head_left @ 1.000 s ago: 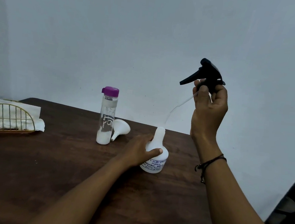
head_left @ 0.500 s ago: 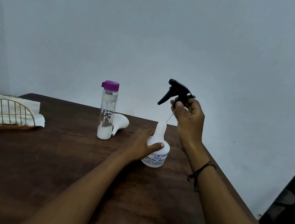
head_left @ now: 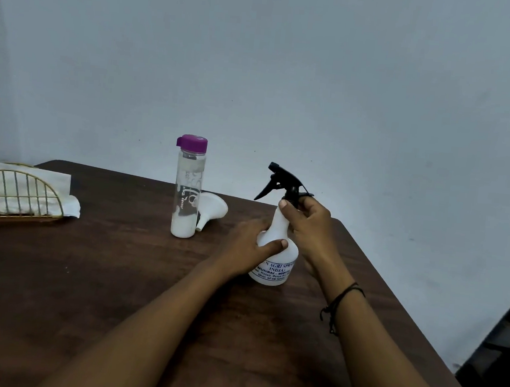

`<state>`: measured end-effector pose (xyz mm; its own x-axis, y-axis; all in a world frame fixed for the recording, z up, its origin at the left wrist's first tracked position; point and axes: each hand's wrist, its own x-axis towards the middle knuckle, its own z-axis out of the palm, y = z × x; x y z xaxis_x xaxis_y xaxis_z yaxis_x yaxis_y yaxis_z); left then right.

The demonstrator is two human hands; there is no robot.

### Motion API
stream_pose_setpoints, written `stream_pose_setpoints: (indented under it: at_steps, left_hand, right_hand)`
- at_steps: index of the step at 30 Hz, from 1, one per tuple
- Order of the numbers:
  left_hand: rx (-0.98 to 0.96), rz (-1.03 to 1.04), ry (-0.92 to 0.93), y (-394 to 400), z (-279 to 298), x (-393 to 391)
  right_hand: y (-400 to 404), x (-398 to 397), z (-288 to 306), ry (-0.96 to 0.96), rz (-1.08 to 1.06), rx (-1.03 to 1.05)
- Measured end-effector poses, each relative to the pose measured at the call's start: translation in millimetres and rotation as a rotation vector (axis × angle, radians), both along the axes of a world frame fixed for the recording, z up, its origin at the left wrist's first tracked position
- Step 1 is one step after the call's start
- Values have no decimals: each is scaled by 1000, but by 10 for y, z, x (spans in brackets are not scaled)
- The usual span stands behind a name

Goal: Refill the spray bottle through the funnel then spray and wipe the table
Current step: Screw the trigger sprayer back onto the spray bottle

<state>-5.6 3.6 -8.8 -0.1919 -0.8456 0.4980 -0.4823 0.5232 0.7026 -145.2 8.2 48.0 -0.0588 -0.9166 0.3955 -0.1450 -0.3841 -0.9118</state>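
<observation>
- We have the spray bottle standing upright on the table, toward the table's 3 o'clock side, with its long axis vertical from the wide base up through the narrow neck.
- Our black trigger head sits at the top of that neck, straight above the bottle at 12 o'clock, its nozzle pointing to 9 o'clock. This is the relation the next move turns on: the head's collar has to line up with the neck's axis before it can be screwed down.
- Our right hand comes in from 4 o'clock, forearm angled up, fingers curled and pinching the collar just under the trigger. It is the nearer hand to the head.
- Our left hand reaches in from 7 o'clock and wraps the bottle's shoulder, thumb across the front, bracing it against the table.
- We cannot tell whether the collar is already threaded or only resting on the neck, since the fingers cover the joint.
- The clear bottle with the purple cap stands at 10 o'clock from the spray bottle, well apart, and the white funnel lies on its side just behind it.
- At the table's far 9 o'clock edge a wire holder keeps white tissues, which we judge are meant for wiping.
</observation>
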Motion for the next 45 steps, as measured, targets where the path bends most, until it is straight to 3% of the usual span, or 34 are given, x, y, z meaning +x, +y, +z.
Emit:
stream_pose_setpoints:
  at_steps: [6, 15, 19, 25, 31, 35, 39, 45]
  left_hand:
    - [34, 8, 43, -20, -14, -10]
    - [37, 2, 44, 24, 8, -38]
    - [22, 12, 28, 32, 51, -57]
    - [27, 43, 50, 22, 32, -82]
    - [36, 46, 38, 77, 58, -72]
    - [33, 33, 48, 99, 81, -77]
    - [22, 69, 75, 111, 69, -94]
    - [46, 63, 72, 135, 95, -82]
  right_hand:
    - [-13, -18, 27, 7, 38, 21]
    - [-65, 141, -150, 27, -128, -116]
    - [-43, 238, -247, -50, -196, -149]
    - [-32, 184, -299, -280, -34, -126]
    - [-34, 273, -287, -55, -149, -138]
    - [-14, 274, -284, -93, -213, -111]
    - [-28, 248, -273, -274, -54, -36]
    - [-70, 237, -297, -94, -65, -83]
